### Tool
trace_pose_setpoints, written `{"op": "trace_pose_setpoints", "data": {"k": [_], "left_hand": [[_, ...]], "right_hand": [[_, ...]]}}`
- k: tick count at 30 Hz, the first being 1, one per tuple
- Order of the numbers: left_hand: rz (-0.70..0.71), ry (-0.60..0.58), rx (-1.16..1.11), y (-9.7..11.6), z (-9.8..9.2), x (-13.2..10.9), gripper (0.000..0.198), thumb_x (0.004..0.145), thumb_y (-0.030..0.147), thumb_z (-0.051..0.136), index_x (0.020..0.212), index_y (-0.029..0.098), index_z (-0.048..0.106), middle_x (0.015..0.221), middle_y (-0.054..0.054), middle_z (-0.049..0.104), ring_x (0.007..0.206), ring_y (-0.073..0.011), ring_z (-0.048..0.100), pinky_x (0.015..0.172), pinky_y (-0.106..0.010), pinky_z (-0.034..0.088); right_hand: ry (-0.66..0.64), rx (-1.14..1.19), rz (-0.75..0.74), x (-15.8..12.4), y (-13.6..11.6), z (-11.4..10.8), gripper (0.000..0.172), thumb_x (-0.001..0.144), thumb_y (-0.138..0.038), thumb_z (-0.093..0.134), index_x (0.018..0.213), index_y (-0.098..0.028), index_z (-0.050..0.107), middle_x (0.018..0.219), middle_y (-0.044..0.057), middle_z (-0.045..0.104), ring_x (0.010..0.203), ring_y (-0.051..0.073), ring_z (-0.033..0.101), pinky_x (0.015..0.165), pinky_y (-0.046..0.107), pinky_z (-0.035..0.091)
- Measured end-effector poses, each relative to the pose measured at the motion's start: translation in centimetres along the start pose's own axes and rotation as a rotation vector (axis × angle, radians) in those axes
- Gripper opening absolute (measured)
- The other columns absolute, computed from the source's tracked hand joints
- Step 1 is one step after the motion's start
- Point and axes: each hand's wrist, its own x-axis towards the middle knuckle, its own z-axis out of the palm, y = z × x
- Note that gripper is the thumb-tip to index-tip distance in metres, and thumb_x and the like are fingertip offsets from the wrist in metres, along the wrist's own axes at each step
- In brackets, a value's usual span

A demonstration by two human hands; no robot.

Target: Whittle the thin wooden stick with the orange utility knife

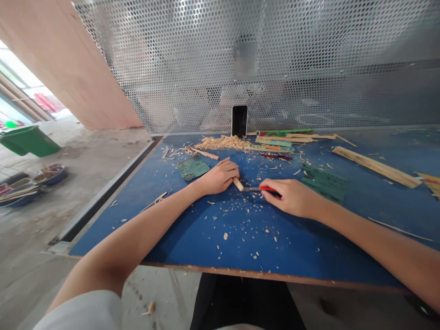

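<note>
Left fingers (233,173) curled over our wooden stick (238,184), right fingers (271,198) closed round the knife (255,189), all on our side of the phone (239,121). Stick's probably light and stiff; we'd hold the end nearer the phone.

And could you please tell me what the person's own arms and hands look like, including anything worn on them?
The left hand and right hand are ungloved, and both forearms are bare. A plain, short sleeve, white or light grey, covers the left upper arm; the right sleeve is out of view. No watch, bracelet, cable or marking shows.
</note>
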Motion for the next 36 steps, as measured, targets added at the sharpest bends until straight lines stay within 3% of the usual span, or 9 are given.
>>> {"op": "trace_pose_setpoints", "data": {"k": [3,7,15,21,27,30,36], "left_hand": [[0.019,-0.049,0.014,0.4,-0.4,0.2,0.032,0.106,0.017,0.035,0.1,0.019,0.067,0.101,-0.011,0.069,0.103,-0.0244,0.061,0.113,-0.051,0.046],[0.049,-0.101,-0.031,0.4,-0.4,0.2,0.031,0.105,0.016,0.036,0.1,0.019,0.067,0.101,-0.012,0.067,0.102,-0.0262,0.057,0.1,-0.044,0.05],[0.044,0.016,-0.209,0.3,-0.2,0.0,0.027,0.089,0.002,0.047,0.091,0.021,0.066,0.098,-0.009,0.069,0.102,-0.0228,0.061,0.106,-0.045,0.05],[0.037,0.012,-0.22,0.3,-0.3,-0.2,0.025,0.084,0.003,0.052,0.094,0.021,0.066,0.102,-0.009,0.069,0.104,-0.0231,0.064,0.114,-0.051,0.047],[0.038,-0.047,-0.227,1.1,-0.8,0.0,0.039,0.091,0.013,0.06,0.129,0.021,0.063,0.127,-0.015,0.068,0.125,-0.0267,0.061,0.113,-0.049,0.05],[0.057,-0.068,-0.275,1.3,-0.8,0.2,0.023,0.099,0.019,0.06,0.121,0.022,0.067,0.133,-0.015,0.065,0.131,-0.0255,0.059,0.114,-0.046,0.05],[-0.069,-0.07,-0.329,1.5,-0.4,0.5,0.021,0.106,0.029,0.058,0.124,0.02,0.064,0.113,-0.011,0.069,0.108,-0.0219,0.064,0.096,-0.037,0.055]], "right_hand": [[0.011,0.002,-0.017,-0.1,-0.1,-0.1,0.026,0.107,-0.042,0.047,0.115,-0.028,0.067,0.098,0.003,0.077,0.08,0.021,0.071,0.069,0.034,0.051],[0.02,0.021,-0.046,-0.3,-0.1,-0.2,0.028,0.108,-0.043,0.046,0.116,-0.027,0.068,0.103,0.004,0.077,0.081,0.021,0.072,0.073,0.034,0.051],[0.026,0.039,-0.075,-0.1,0.7,-0.2,0.031,0.109,-0.048,0.048,0.113,-0.026,0.07,0.109,0.005,0.077,0.092,0.023,0.073,0.082,0.036,0.053],[-0.004,0.053,-0.102,-0.1,0.2,-0.3,0.031,0.11,-0.046,0.046,0.113,-0.026,0.07,0.107,0.005,0.077,0.088,0.021,0.071,0.079,0.035,0.053],[-0.005,0.045,-0.073,-0.1,0.1,-0.5,0.033,0.109,-0.047,0.046,0.114,-0.026,0.071,0.103,0.005,0.077,0.084,0.021,0.071,0.076,0.035,0.052],[0.007,0.036,-0.046,-0.1,0.2,-0.5,0.034,0.109,-0.048,0.046,0.111,-0.026,0.072,0.098,0.004,0.076,0.079,0.02,0.069,0.07,0.035,0.051],[0.084,0.024,-0.06,0.0,0.7,-0.5,0.032,0.109,-0.046,0.047,0.11,-0.025,0.071,0.102,0.006,0.076,0.086,0.022,0.071,0.075,0.035,0.052]]}}
